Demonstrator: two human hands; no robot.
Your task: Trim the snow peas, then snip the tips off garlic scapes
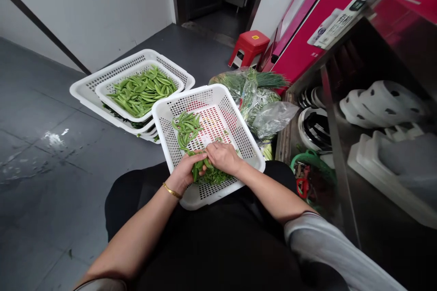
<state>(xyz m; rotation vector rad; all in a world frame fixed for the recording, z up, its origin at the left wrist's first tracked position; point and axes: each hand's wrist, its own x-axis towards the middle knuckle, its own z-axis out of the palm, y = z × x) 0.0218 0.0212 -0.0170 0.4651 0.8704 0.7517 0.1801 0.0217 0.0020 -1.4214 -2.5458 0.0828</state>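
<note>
Pea pods (200, 166) sit gripped in my left hand (186, 170) while my right hand (223, 157) fingers pinch one, over the near basket (246, 134) to catch trimmings.

The grey floor (41, 113) carries stacked baskets (85, 93) at eleven o'clock, bagged greens (269, 116) at one, a red stool (249, 45) beyond.
</note>
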